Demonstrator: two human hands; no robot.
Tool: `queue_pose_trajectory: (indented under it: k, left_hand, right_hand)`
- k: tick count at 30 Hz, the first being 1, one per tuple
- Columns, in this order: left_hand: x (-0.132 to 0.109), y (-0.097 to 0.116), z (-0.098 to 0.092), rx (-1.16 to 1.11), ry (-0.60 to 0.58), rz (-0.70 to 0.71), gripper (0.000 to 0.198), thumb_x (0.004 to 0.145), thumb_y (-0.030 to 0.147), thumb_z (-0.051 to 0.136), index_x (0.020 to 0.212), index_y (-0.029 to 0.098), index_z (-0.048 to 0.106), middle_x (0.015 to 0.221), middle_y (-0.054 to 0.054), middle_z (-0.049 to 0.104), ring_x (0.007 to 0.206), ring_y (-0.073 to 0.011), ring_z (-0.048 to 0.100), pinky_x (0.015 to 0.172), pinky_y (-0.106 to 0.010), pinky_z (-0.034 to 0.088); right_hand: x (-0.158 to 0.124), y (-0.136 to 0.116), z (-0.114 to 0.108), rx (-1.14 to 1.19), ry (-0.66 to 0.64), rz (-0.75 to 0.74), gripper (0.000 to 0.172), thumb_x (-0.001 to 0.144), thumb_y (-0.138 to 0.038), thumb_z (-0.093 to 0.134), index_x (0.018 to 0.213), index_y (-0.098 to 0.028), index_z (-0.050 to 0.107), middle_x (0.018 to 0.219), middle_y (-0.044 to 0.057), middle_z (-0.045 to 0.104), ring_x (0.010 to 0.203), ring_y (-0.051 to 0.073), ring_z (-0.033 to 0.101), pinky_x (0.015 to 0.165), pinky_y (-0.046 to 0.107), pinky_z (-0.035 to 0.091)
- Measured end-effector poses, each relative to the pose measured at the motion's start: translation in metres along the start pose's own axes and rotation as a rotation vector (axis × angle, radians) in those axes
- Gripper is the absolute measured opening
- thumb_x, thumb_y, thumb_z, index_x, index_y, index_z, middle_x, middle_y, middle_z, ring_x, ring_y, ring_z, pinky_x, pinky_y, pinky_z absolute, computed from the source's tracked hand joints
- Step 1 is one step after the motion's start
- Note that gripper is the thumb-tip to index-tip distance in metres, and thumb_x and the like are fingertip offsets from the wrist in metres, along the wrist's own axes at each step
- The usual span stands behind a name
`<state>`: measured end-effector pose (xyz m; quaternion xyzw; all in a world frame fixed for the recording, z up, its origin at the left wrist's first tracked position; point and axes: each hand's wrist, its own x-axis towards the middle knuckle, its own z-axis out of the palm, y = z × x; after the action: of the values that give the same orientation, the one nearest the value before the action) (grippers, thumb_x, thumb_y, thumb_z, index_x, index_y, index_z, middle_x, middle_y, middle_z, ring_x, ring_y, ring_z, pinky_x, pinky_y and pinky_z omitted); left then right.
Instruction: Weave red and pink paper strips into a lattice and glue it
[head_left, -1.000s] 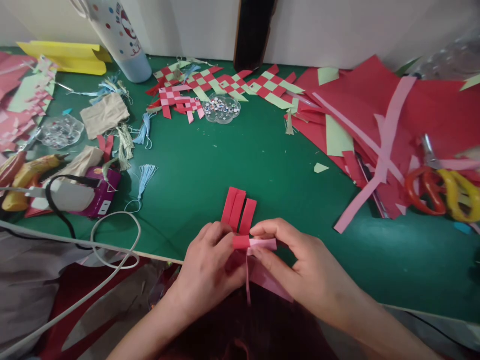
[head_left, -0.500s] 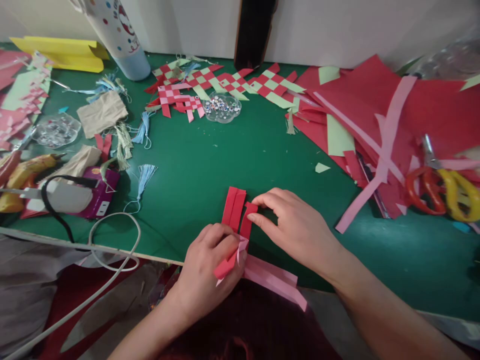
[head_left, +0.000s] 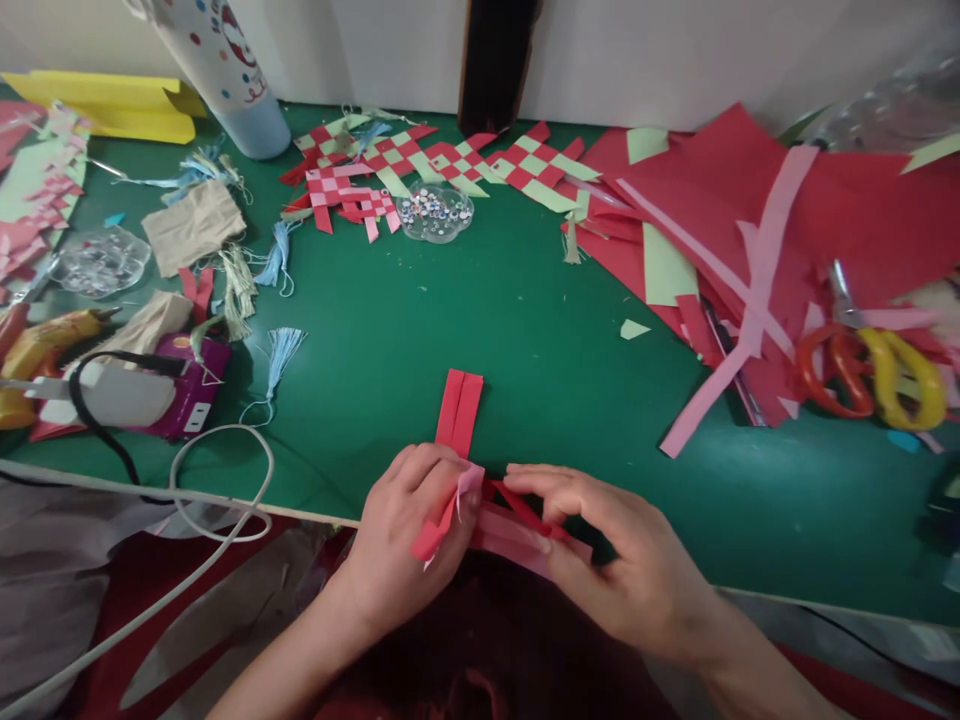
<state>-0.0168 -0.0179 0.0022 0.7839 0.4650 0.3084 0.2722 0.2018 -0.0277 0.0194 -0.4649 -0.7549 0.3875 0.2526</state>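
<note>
Along the near edge of the green surface (head_left: 390, 330), I saw the left hand (head_left: 416, 525), curled nearly closed, clasping pink strips (head_left: 499, 540) and two red strips (head_left: 459, 410) pointing far; the right hand (head_left: 547, 505), half open, pinched a bent red strip (head_left: 525, 508) beside it.

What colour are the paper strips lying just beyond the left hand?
Red: the strips show best in the head view.

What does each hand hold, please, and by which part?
Left hand: red and pink paper strips, where they meet. Right hand: one red paper strip, near one end.
</note>
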Motion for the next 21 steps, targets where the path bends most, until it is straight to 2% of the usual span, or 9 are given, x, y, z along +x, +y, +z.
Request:
queue_pose_trajectory:
  k: [4, 9, 13, 18, 21]
  left_hand:
    - [0.000, 0.000, 0.000, -0.008, 0.008, -0.002, 0.012, 0.094, 0.009, 0.050, 0.096, 0.017, 0.059, 0.092, -0.005, 0.064, 0.087, -0.0164, 0.059, 0.081, -0.032, 0.050]
    - [-0.003, -0.002, 0.000, 0.052, -0.018, -0.032, 0.014, 0.096, 0.012, 0.048, 0.088, 0.018, 0.058, 0.089, -0.005, 0.060, 0.081, -0.0171, 0.056, 0.075, -0.030, 0.049]
    - [-0.003, -0.002, -0.001, 0.067, -0.039, -0.004, 0.016, 0.097, 0.012, 0.045, 0.090, 0.018, 0.058, 0.091, -0.006, 0.060, 0.082, -0.0175, 0.055, 0.074, -0.030, 0.048]
    - [-0.002, -0.002, 0.000, 0.138, -0.038, 0.017, 0.020, 0.098, 0.013, 0.040, 0.088, 0.019, 0.056, 0.084, -0.005, 0.058, 0.077, -0.0186, 0.053, 0.070, -0.031, 0.046]
    - [-0.002, -0.003, 0.002, 0.182, -0.055, 0.048, 0.023, 0.098, 0.014, 0.037, 0.085, 0.019, 0.056, 0.079, -0.005, 0.058, 0.074, -0.0201, 0.050, 0.067, -0.033, 0.044]
  right_hand:
    - [-0.003, 0.004, 0.005, -0.009, -0.016, -0.081, 0.023, 0.076, -0.009, 0.056, 0.090, -0.026, 0.050, 0.114, 0.003, 0.072, 0.117, 0.022, 0.064, 0.093, 0.037, 0.056]
    - [0.002, 0.004, 0.011, -0.106, 0.055, -0.301, 0.014, 0.081, -0.012, 0.057, 0.089, -0.024, 0.055, 0.103, 0.004, 0.075, 0.101, 0.019, 0.070, 0.089, 0.035, 0.056]
    - [0.001, 0.005, 0.016, -0.234, 0.124, -0.369, 0.013, 0.082, -0.012, 0.055, 0.089, -0.022, 0.061, 0.096, 0.003, 0.076, 0.087, 0.017, 0.068, 0.078, 0.033, 0.055]
    - [-0.004, -0.002, 0.016, -0.395, 0.150, -0.504, 0.012, 0.087, -0.009, 0.053, 0.088, -0.018, 0.062, 0.098, 0.006, 0.076, 0.094, 0.016, 0.069, 0.083, 0.029, 0.053]
    - [-0.007, -0.009, 0.015, -0.439, 0.151, -0.551, 0.015, 0.091, -0.010, 0.052, 0.088, -0.017, 0.064, 0.101, 0.006, 0.076, 0.091, 0.015, 0.068, 0.078, 0.029, 0.052]
